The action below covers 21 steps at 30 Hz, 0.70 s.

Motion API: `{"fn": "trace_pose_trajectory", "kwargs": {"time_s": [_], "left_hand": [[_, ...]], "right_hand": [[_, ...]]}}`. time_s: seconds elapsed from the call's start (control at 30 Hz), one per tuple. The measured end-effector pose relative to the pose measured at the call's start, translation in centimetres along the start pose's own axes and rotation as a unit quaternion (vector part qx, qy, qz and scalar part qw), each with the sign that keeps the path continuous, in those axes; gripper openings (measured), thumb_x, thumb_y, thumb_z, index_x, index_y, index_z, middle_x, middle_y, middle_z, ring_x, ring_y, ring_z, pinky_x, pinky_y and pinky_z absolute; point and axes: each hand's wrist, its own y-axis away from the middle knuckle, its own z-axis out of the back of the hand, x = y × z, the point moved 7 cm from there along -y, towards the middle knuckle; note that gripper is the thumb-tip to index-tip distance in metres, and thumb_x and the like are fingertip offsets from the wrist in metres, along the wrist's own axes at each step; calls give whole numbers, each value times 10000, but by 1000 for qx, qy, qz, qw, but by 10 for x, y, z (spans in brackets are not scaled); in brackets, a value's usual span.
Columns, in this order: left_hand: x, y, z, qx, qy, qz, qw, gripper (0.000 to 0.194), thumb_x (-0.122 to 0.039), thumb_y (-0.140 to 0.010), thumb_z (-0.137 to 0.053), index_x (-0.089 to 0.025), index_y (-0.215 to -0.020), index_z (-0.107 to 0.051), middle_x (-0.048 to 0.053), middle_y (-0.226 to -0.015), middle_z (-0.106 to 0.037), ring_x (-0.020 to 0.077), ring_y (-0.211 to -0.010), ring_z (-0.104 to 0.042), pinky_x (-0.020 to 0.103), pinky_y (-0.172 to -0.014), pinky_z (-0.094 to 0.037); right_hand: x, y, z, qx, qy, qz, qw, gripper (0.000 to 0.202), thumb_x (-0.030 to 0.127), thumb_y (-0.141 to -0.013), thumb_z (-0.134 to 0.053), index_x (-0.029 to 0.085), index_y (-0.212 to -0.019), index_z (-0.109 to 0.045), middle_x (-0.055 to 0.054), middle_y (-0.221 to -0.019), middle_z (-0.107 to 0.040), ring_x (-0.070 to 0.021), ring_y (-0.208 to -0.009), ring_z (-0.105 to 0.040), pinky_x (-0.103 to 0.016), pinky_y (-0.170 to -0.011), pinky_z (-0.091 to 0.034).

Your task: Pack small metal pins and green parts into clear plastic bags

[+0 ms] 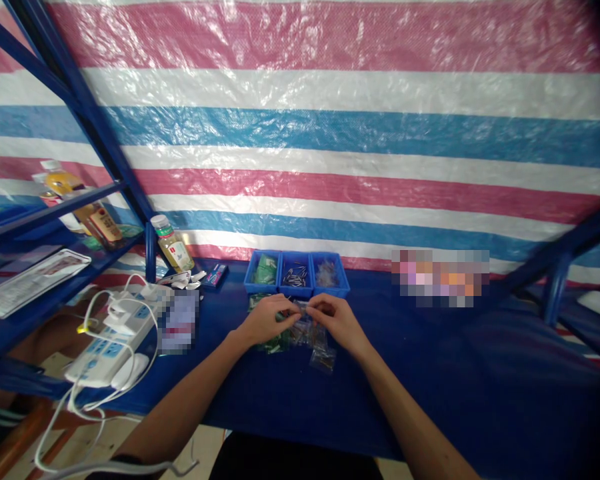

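Observation:
My left hand [270,317] and my right hand [341,321] meet over the blue table, thumbs and fingers pinched together. Between their fingertips is a small clear plastic bag [303,306], partly hidden by the fingers. Below the hands lie several small clear bags [323,360] with thin brownish pieces inside. Green packets [275,344] lie under and beside my left hand. Just beyond stand three blue bins: the left bin [251,287] holds green packets, the middle bin [296,291] dark slim metal pieces, the right bin [337,292] small clear, brownish items.
On the left are a white power strip [125,333] with tangled cables, a drink bottle [173,243], a small dark box [215,275] and crumpled wrappers [183,279]. Blue frame posts [153,250] rise at the side. A striped plastic sheet [330,147] hangs behind the table.

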Motion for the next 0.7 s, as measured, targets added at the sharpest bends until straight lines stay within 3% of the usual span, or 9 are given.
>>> {"fn": "trace_pose_trajectory", "kwargs": {"time_s": [0.17, 0.4, 0.47, 0.6, 0.7], "left_hand": [[3, 0, 3, -15, 6, 16, 1000, 184, -293, -970, -605, -168, -913, -728, 49, -846, -730, 172, -822, -633, 290, -784, -480], [6, 1, 3, -25, 14, 31, 999, 210, -322, -972, -595, -165, -914, -722, 46, -813, -708, 163, -771, -636, 280, -746, -491], [7, 1, 3, -33, 28, 39, 998, 204, -331, -960, -614, -165, -1020, -715, 44, -834, -719, 165, -766, -651, 276, -744, -507], [8, 3, 8, -58, 54, 52, 996, 384, -302, -969, -604, -179, -1333, -597, 29, -891, -744, 158, -771, -679, 275, -786, -533], [6, 4, 13, -80, 37, 34, 996, 379, -275, -1001, -547, -186, -1367, -585, 55, -974, -746, 162, -817, -674, 294, -820, -535]], "right_hand": [[0, 1, 1, -7, 31, 2, 999, 245, 433, -853, -724, 190, -864, -696, 3, -697, -636, -152, -609, -563, -268, -578, -421], [2, 0, -6, 9, -21, -5, 1000, 297, 449, -827, -748, 215, -962, -625, -14, -855, -679, -170, -659, -643, -288, -604, -486], [1, 0, -5, 1, -42, -17, 999, 339, 460, -821, -753, 230, -1001, -581, -6, -844, -676, -167, -638, -646, -295, -611, -499], [1, 1, -3, -9, -60, -28, 998, 384, 452, -815, -760, 259, -1004, -486, 28, -778, -654, -151, -587, -620, -276, -575, -476], [2, 1, -2, -12, -67, -16, 998, 376, 446, -832, -743, 265, -965, -441, 47, -736, -633, -144, -563, -599, -263, -550, -454]]}}
